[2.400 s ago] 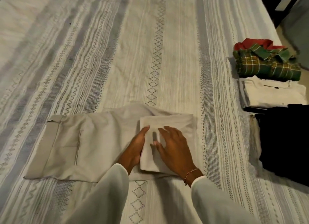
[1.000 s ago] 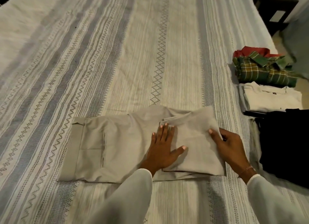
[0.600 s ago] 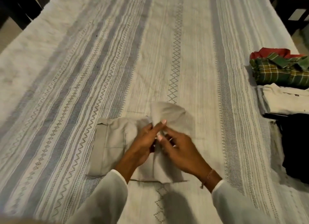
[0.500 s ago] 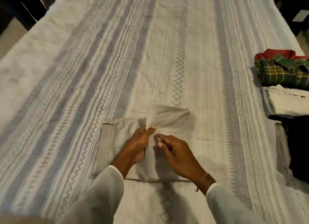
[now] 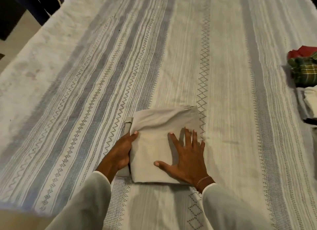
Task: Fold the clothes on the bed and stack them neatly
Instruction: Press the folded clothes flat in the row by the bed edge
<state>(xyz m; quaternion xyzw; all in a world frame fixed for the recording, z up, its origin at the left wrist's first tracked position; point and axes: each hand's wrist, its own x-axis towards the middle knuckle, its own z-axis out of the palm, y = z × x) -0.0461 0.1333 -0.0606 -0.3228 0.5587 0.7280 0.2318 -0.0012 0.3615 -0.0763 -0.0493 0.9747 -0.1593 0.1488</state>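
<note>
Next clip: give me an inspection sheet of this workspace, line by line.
Surface: patterned bedspread covers the bed.
Job's things: beige garment folded into a compact rectangle; plaid garment and white garment folded at right edge.
Clutter: nothing seen.
Grippers: left hand grips the beige garment's left edge; right hand presses flat on top.
Cables: nothing seen.
Surroundings: dark furniture beyond the bed's far left corner.

Person, two forearms in view. Left sleeve [image 5: 89, 200]: long, loose, pale off-white fabric, plain, ending at the wrist. Right sleeve [image 5: 228, 211]: same pale cloth, same cut. Right wrist: thin beaded bracelet [image 5: 203, 179], pinkish metallic. Left hand [image 5: 120, 150] and right hand [image 5: 187, 159]: bare, fingernails light-coloured.
</note>
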